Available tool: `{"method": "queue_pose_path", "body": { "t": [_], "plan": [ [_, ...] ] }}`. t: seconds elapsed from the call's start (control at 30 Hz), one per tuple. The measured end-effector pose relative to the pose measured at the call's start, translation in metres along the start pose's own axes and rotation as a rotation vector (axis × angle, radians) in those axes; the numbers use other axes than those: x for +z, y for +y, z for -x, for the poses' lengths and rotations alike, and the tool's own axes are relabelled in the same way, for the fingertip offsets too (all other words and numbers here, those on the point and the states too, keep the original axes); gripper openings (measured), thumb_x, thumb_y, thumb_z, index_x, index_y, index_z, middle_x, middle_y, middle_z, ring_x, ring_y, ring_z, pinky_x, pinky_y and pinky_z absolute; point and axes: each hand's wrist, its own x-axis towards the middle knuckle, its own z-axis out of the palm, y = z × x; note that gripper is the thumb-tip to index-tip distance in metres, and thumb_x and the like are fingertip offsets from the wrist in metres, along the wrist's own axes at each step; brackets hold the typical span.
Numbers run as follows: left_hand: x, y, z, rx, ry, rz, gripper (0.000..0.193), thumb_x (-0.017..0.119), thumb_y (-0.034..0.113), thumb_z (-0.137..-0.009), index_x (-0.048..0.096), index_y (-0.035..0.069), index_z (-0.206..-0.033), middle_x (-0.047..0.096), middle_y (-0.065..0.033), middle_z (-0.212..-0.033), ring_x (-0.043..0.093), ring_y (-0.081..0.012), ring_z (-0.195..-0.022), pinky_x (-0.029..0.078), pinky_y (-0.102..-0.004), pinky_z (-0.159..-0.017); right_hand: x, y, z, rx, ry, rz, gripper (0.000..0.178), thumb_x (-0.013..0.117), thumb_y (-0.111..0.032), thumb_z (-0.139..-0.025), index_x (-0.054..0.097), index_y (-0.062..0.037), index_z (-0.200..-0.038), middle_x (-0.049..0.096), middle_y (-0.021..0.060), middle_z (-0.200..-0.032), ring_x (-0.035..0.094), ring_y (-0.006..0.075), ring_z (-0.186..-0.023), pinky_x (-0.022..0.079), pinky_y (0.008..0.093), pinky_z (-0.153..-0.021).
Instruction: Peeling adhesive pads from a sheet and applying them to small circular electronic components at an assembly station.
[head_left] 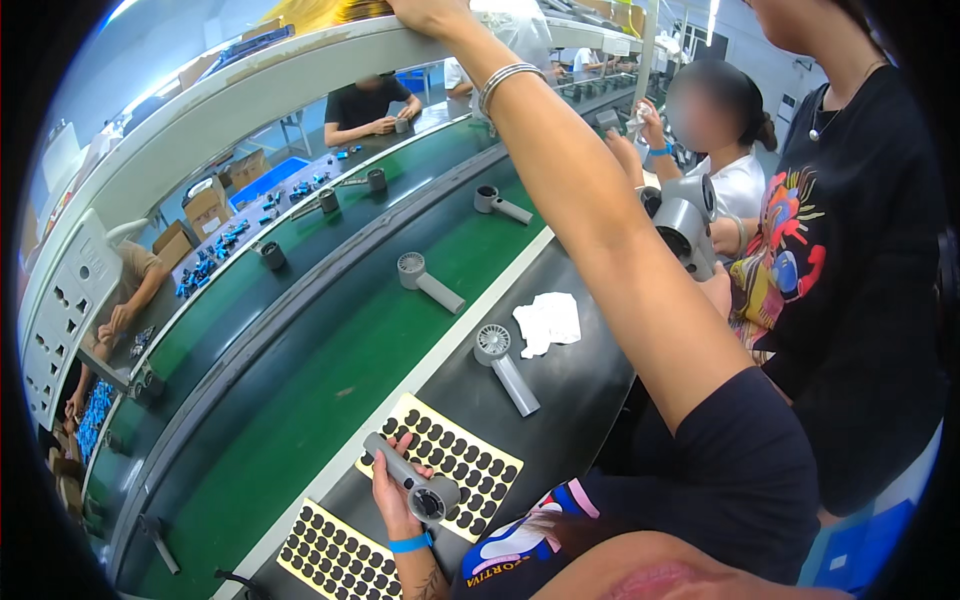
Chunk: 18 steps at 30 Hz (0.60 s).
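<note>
My left hand (393, 500) is closed around the handle of a grey handheld-fan housing (410, 480), whose round end points toward me. Beneath it lies a pale yellow sheet of black stickers (478, 475), with a second sticker sheet (335, 555) to the left. My right arm reaches up across the view, and my right hand (432, 14) is at the top edge, over the raised shelf beside yellow material (335, 12). Its fingers are cut off by the frame. On the black worktop another grey handheld fan (508, 372) lies next to a crumpled white cloth or paper (548, 323).
A green conveyor belt (330, 400) runs past the worktop, carrying several grey fan parts (430, 282). A white power strip (70, 310) hangs from the curved shelf frame (190, 100). At right, a person in black (850, 250) stands close, holding grey fan parts (690, 225).
</note>
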Motion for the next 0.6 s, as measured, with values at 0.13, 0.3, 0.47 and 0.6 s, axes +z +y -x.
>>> {"method": "queue_pose_path", "body": {
  "t": [0.13,0.3,0.47,0.6],
  "plan": [
    [0.001,0.001,0.004,0.004,-0.002,-0.008,0.037,0.043,0.036,-0.098,0.046,0.004,-0.116,0.055,-0.0193,-0.122,0.056,-0.0185,-0.058,0.05,-0.0341,-0.055,0.006,0.004,-0.001,0.002,-0.005,-0.042,0.087,0.051,-0.049,-0.085,0.019,0.008,-0.143,0.034,0.0334,-0.139,0.033,0.0443,-0.13,0.025,0.0451,-0.11],
    [0.001,0.001,0.001,-0.029,-0.006,-0.018,0.04,0.044,0.038,-0.097,0.046,0.006,-0.122,0.058,-0.016,-0.117,0.057,-0.018,-0.061,0.05,-0.0341,-0.056,0.028,0.032,-0.008,0.009,0.316,-0.019,0.074,0.051,-0.043,-0.087,0.033,0.0081,-0.138,0.035,0.0351,-0.137,0.032,0.0457,-0.13,0.022,0.0492,-0.111],
    [0.012,0.0,-0.002,-0.025,-0.111,-0.027,0.041,0.042,0.036,-0.099,0.043,0.004,-0.125,0.059,-0.0162,-0.111,0.058,-0.0206,-0.06,0.051,-0.0359,-0.059,-0.002,0.034,0.015,-0.069,0.265,0.295,0.037,0.048,-0.015,-0.091,0.053,0.007,-0.12,0.039,0.0382,-0.131,0.038,0.0447,-0.127,0.022,0.0457,-0.113],
    [-0.003,-0.005,-0.001,-0.003,-0.008,0.018,0.039,0.043,0.032,-0.098,0.043,0.001,-0.123,0.059,-0.0221,-0.112,0.062,-0.0231,-0.06,0.055,-0.038,-0.057,0.044,-0.009,0.145,-0.008,0.63,-0.86,0.054,0.051,-0.007,-0.092,0.025,0.0015,-0.138,0.042,0.0287,-0.132,0.039,0.035,-0.128,0.024,0.0383,-0.112]
  ]
}}
